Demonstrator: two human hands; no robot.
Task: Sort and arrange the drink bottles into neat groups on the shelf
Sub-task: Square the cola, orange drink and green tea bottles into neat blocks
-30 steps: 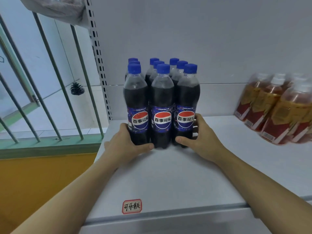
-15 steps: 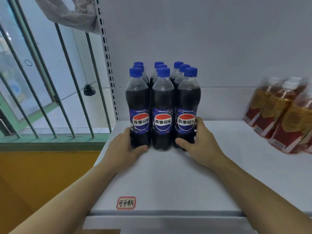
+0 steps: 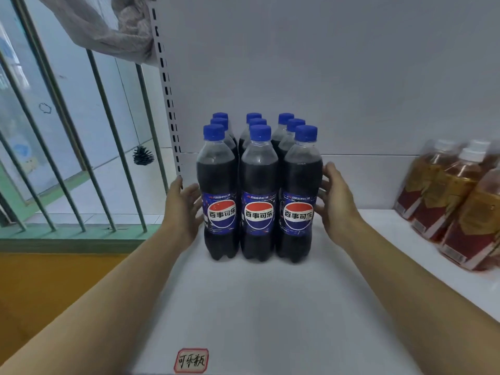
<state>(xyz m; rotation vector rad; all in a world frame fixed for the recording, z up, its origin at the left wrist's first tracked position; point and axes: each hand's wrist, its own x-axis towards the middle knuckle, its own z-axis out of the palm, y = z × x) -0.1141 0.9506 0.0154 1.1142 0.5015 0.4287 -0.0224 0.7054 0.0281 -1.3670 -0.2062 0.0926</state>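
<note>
9 cola bottles (image 3: 258, 190) stand upright in a tight 3-by-3 block on the white shelf (image 3: 270, 307), close to its back wall and toward its left end. Each is clear plastic, filled with dark cola to the shoulder, topped with a blue screw cap and wrapped in a blue label bearing a red, white and blue roundel with Chinese characters. The 3 front labels all face forward.

From the head camera, the left hand (image 3: 184, 209) is held flat beside the block's left flank, its fingers (image 3: 193, 196) straight and spread, either just touching the front-left bottle or a hair off it; I cannot tell which. The right hand (image 3: 335, 204) mirrors it on the right flank, fingers relaxed and extended toward the front-right bottle, gripping nothing.

Well apart to the right, a cluster of amber tea bottles (image 3: 457, 204) with white caps and red-and-gold labels stands on the same shelf, blurred at the picture's edge. A small red-bordered paper tag (image 3: 191, 360) with handwritten characters is stuck to the shelf's front lip. A perforated metal upright (image 3: 166, 87) rises at the shelf's left edge, a grey cloth (image 3: 108, 25) draped near its top. Beyond it, slim metal window bars (image 3: 102, 136) slant across, and a dark pine cone (image 3: 143, 156) hangs among them.
</note>
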